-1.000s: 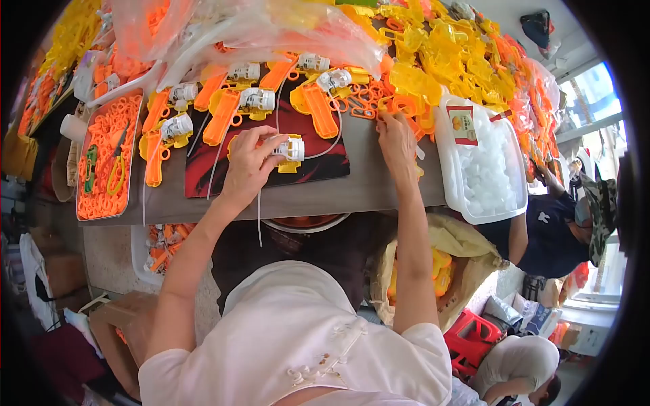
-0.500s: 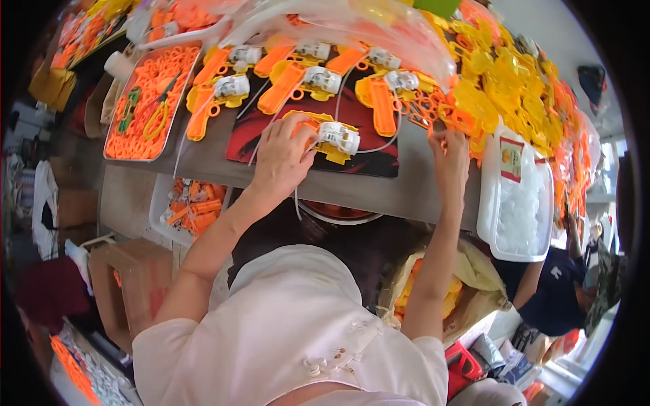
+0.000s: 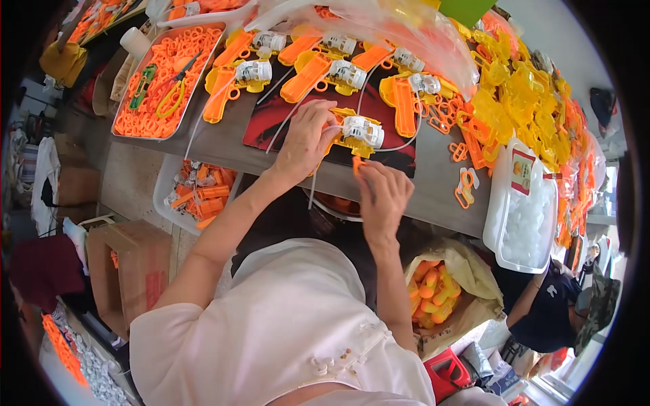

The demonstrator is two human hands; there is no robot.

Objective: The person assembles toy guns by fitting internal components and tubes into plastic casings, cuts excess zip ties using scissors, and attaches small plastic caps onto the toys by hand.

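My left hand [image 3: 302,143] has its fingers closed on the near end of a yellow toy gun half [image 3: 344,141] with a white mechanism [image 3: 363,131] seated in it. This half lies on a black-and-red mat [image 3: 399,157], and a thin clear tube runs from it. Just below it, my right hand [image 3: 384,201] pinches a small orange plastic piece [image 3: 357,164], apart from the gun half. Behind are several similar halves with orange handles, such as one toy gun half [image 3: 404,108] on the right.
An orange-ring tray [image 3: 145,128] with cutters [image 3: 172,97] stands left. Loose orange parts [image 3: 462,187] and a tub of clear pieces [image 3: 521,237] lie right, before a heap of yellow shells [image 3: 525,101]. Below are a parts bin [image 3: 164,196] and a sack [image 3: 477,271]. A co-worker [image 3: 552,304] is at far right.
My right hand has moved left from the orange parts pile to beside the gun half, bringing a small orange piece. My left hand stays on the gun half. The view has shifted slightly.
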